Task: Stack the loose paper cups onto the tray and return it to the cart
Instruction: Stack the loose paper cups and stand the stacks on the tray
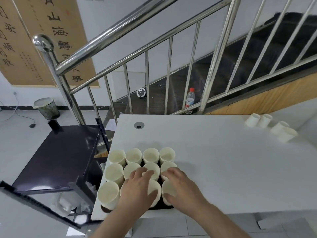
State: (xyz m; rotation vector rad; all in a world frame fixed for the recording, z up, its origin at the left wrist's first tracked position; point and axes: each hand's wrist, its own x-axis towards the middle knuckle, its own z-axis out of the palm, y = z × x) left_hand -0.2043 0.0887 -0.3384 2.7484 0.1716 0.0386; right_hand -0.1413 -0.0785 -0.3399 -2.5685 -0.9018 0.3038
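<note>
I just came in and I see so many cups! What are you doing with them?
A person's left hand and right hand rest on paper cups packed in rows on a dark tray at the white table's near edge. Four loose cups lie at the table's far right. The dark cart waits beside the table.

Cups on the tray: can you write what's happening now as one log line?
both hands on tray cups | tray on table | four loose cups far right
</note>
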